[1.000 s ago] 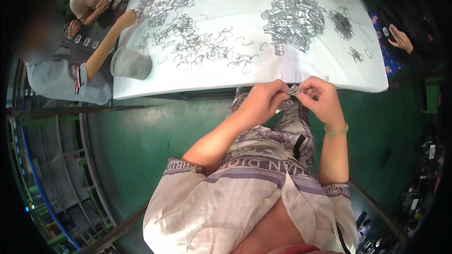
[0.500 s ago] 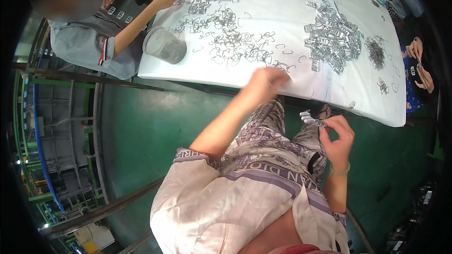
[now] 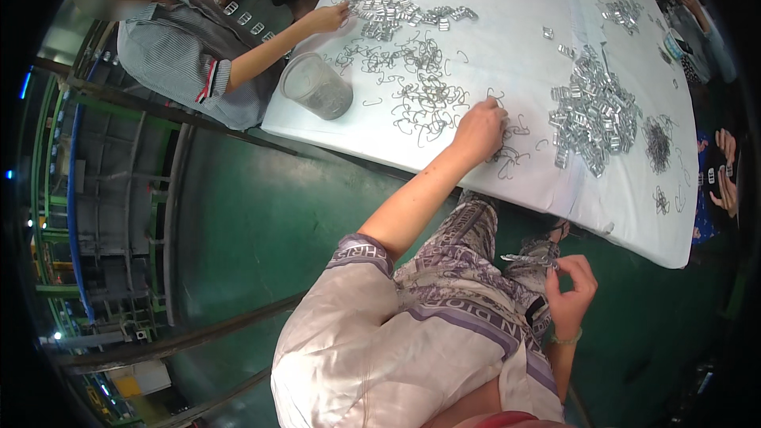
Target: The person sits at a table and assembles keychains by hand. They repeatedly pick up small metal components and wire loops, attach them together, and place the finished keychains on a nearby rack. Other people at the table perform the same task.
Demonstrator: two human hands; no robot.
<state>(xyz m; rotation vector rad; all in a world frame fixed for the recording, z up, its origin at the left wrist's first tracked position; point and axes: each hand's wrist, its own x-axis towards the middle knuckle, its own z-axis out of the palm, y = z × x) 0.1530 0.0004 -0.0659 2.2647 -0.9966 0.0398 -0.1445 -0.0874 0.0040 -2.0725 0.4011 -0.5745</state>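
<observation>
My left hand [image 3: 481, 131] is over the near part of the white-covered table, its fingers pinched together at a thin bent wire hook [image 3: 495, 95]. Around it lie loose wire hooks [image 3: 428, 103], scattered in a tangled spread. My right hand [image 3: 572, 289] is lower, off the table edge and in front of my legs. Between its thumb and fingers are silver metal buckles [image 3: 527, 259], seen nearly edge-on, so I cannot tell how many. A large heap of similar buckles [image 3: 593, 115] lies on the table to the right of my left hand.
A translucent plastic tub [image 3: 317, 87] stands at the table's left corner. Beside it a co-worker's hand [image 3: 329, 17] reaches to more hooks and buckles [image 3: 396, 16]. Across the right edge, another person's hands [image 3: 725, 170] are at work near a dark hook pile [image 3: 657, 144].
My left hand has gone from a blur near the table edge to farther in among the hooks. The buckles in my right hand have turned edge-on. The view has shifted and tilted.
</observation>
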